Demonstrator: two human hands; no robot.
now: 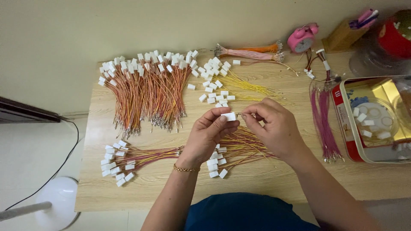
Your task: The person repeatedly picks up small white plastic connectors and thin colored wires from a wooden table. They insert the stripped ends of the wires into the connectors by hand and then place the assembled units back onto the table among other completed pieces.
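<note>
My left hand pinches a small white plastic connector between thumb and fingers, above the middle of the wooden table. My right hand holds the tip of a thin wire right at the connector's right end. Under both hands lies a bundle of yellow and red wires with white connectors. A gold bracelet sits on my left wrist.
A large fan of orange wires with white connectors lies at back left. A smaller bundle sits front left. Yellow wires, pink wires, a tin tray with connectors, a pink alarm clock are around.
</note>
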